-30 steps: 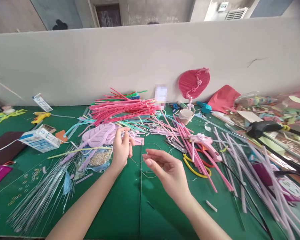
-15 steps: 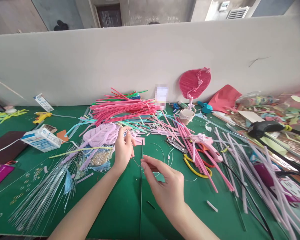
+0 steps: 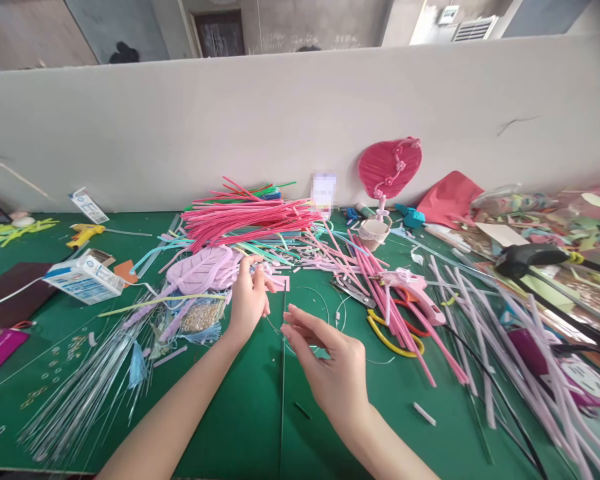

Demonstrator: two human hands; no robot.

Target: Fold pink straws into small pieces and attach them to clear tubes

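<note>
My left hand (image 3: 250, 300) is raised over the middle of the green table, its fingers curled in a pinch. A thin, wire-like thread (image 3: 274, 327) hangs in a short curve between its fingers and my right hand (image 3: 333, 363). The right thumb and forefinger come close together at the thread's other end; the exact contact is too small to see. Just behind the left hand lie lilac leaf shapes (image 3: 200, 270) made of fuzzy stems. A pale pink card (image 3: 283, 283) is beyond the fingertips. Looped clear line (image 3: 325, 303) rests on the table to the right.
Pink fuzzy stems (image 3: 250, 217) are heaped at the back. On the right are a pink glue gun (image 3: 417, 293), yellow-handled scissors (image 3: 393, 340) and lilac stems (image 3: 540, 373). A bundle of silvery wires (image 3: 85, 393) and a small box (image 3: 87, 277) lie left. A white partition (image 3: 205, 120) stands behind.
My right thumb and forefinger have parted slightly at their tips. My left hand has shifted only a little, and the things on the table stay put.
</note>
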